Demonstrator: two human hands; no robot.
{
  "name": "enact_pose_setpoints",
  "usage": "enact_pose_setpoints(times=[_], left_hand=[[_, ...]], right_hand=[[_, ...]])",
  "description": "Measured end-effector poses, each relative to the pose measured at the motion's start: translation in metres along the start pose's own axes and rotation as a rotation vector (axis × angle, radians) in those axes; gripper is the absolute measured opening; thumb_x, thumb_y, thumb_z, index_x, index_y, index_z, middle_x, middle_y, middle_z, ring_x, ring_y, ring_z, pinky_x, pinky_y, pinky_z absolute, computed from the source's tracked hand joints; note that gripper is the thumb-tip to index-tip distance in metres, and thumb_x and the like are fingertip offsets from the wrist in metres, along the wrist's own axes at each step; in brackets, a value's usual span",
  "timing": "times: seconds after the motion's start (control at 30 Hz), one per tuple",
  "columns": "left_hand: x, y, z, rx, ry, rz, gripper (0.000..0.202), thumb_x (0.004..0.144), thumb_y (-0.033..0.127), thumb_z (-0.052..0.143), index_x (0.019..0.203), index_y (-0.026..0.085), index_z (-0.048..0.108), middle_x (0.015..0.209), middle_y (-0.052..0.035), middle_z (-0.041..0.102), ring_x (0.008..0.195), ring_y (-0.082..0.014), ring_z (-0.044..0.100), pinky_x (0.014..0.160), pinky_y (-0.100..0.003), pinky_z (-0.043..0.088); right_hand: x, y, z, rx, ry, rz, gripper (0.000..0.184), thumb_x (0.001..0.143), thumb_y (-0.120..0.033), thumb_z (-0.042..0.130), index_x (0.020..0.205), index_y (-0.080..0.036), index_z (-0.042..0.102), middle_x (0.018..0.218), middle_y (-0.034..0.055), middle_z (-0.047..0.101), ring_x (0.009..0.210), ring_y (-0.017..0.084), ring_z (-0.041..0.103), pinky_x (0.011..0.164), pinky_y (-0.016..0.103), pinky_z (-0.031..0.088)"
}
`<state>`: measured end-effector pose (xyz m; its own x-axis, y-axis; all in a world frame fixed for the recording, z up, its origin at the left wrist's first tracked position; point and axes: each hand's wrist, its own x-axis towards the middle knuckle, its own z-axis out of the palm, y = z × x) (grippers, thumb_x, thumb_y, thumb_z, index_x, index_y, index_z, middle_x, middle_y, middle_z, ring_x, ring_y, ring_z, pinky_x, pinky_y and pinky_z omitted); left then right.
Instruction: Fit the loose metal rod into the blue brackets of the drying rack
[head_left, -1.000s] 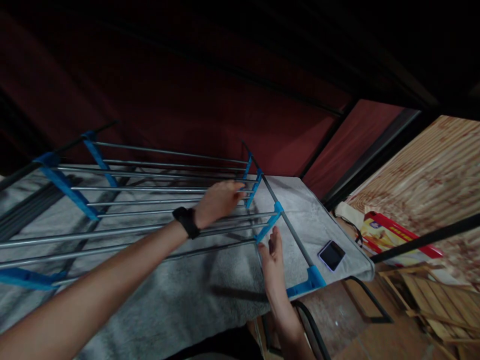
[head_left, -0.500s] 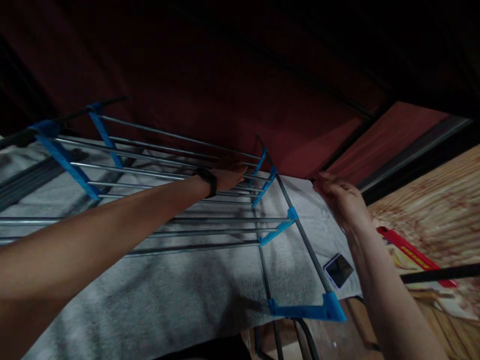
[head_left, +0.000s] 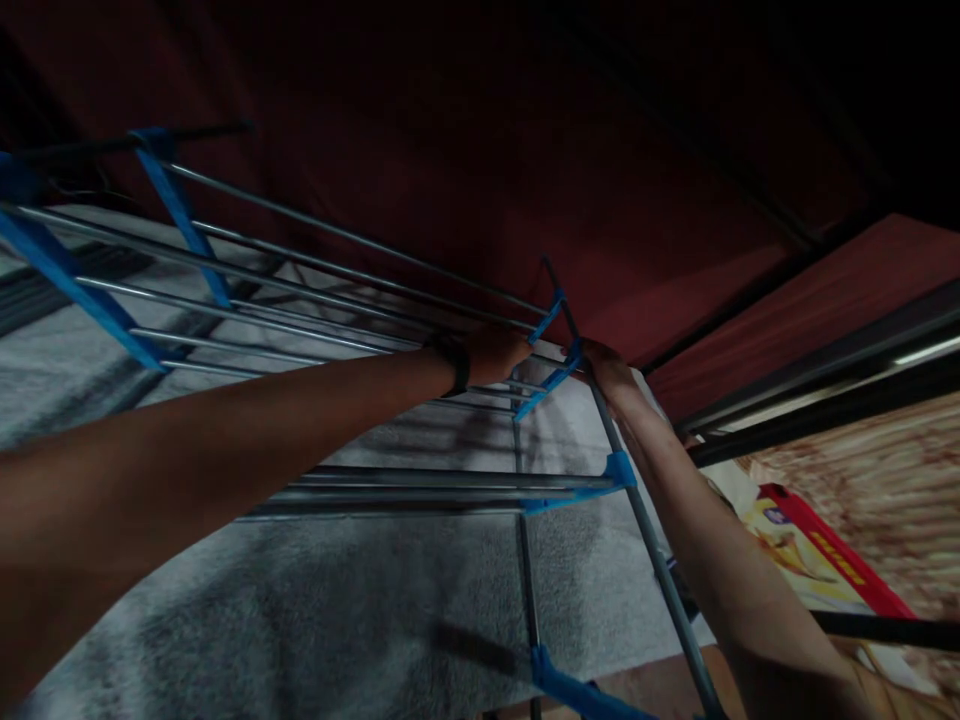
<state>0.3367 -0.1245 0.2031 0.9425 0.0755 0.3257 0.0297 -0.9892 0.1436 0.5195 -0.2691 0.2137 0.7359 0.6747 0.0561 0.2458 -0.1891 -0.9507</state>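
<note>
A rack of thin grey metal tubes with blue plastic brackets (head_left: 182, 215) lies on its side on a light grey cloth (head_left: 360, 600). My left hand (head_left: 499, 352), with a black band at the wrist, reaches between the tubes and closes around them near the right-hand blue bracket; its fingertips are partly hidden. My right hand (head_left: 609, 372) has its fingers curled at the rack's side pole, right beside the same bracket. Lower down, another blue bracket (head_left: 574, 495) carries a second tier of tubes.
A dark red fabric surface (head_left: 420, 150) rises behind the rack. Beyond my right forearm are a red and yellow printed box (head_left: 814, 560) and a black bar (head_left: 870, 628). Loose dark tubes (head_left: 60, 285) lie at the far left.
My right hand has moved left, from free air onto the rack's side pole. The left hand stays among the tubes, slightly further right in view. The phone is now mostly hidden behind my right forearm.
</note>
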Motion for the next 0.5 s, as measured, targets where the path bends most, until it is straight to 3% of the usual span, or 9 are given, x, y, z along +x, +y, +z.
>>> enact_pose_setpoints(times=[0.17, 0.37, 0.5], left_hand=[[0.0059, -0.0044, -0.0030, -0.077, 0.038, -0.013, 0.028, 0.095, 0.011, 0.047, 0.103, 0.014, 0.074, 0.100, -0.0117, 0.074, 0.092, -0.0235, 0.067, 0.085, -0.034, 0.047], [0.0086, -0.0054, -0.0040, -0.082, 0.041, -0.016, 0.029, 0.094, 0.010, 0.046, 0.103, 0.013, 0.074, 0.106, -0.0130, 0.074, 0.099, -0.0255, 0.066, 0.089, -0.036, 0.047], [0.0068, -0.0057, -0.0032, -0.092, 0.041, -0.017, 0.030, 0.096, 0.012, 0.044, 0.103, 0.013, 0.073, 0.103, -0.0126, 0.074, 0.094, -0.0238, 0.066, 0.084, -0.034, 0.047]], right_hand=[[-0.0005, 0.0080, -0.0009, -0.052, 0.017, -0.078, 0.021, 0.079, -0.045, 0.061, 0.084, -0.024, 0.064, 0.086, 0.0027, 0.074, 0.095, 0.023, 0.073, 0.083, 0.037, 0.063], [0.0004, 0.0092, 0.0007, -0.014, 0.036, -0.046, 0.023, 0.078, -0.046, 0.064, 0.084, -0.024, 0.064, 0.087, 0.0021, 0.075, 0.095, 0.022, 0.074, 0.086, 0.038, 0.063], [0.0017, 0.0101, 0.0011, -0.031, 0.028, -0.051, 0.027, 0.078, -0.050, 0.063, 0.084, -0.024, 0.065, 0.084, 0.0030, 0.075, 0.097, 0.023, 0.074, 0.087, 0.041, 0.063]])
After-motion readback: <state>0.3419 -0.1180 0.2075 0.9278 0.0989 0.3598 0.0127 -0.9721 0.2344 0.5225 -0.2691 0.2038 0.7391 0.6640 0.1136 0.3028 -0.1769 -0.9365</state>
